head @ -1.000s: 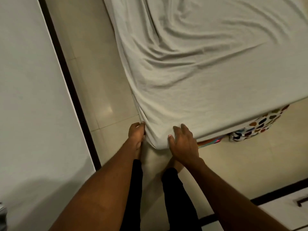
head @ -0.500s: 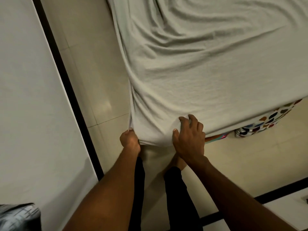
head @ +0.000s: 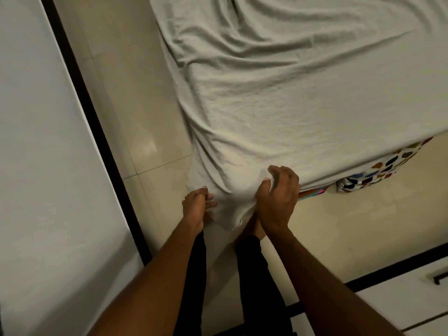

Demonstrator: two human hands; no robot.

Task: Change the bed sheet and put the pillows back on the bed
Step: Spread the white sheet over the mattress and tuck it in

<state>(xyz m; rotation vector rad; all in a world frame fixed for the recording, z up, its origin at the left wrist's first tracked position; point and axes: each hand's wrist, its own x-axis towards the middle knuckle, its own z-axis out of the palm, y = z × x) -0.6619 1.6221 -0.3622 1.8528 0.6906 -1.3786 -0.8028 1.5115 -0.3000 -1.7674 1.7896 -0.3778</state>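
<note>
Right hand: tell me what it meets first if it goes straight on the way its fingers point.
The sheet. The right hand grips it at the near corner, fingers aimed further onto it; going on would likely just press cloth against whatever lies beneath, though depth is unclear.

Count, head view:
- 1 bed sheet, pale grey, is logged.
- 2 hands are seen: left hand, right hand.
- 2 legs in black trousers are seen: left leg, right leg.
- 1 bare foot is made out below the right hand; a second cannot be confirmed.
- 2 coloured cloths are noted under the sheet's edge: 1 spotted cloth, 1 striped cloth.
- 2 black trim strips are counted: left strip, lower-right strip.
- 1 drawer handle is noted at the right edge.
</note>
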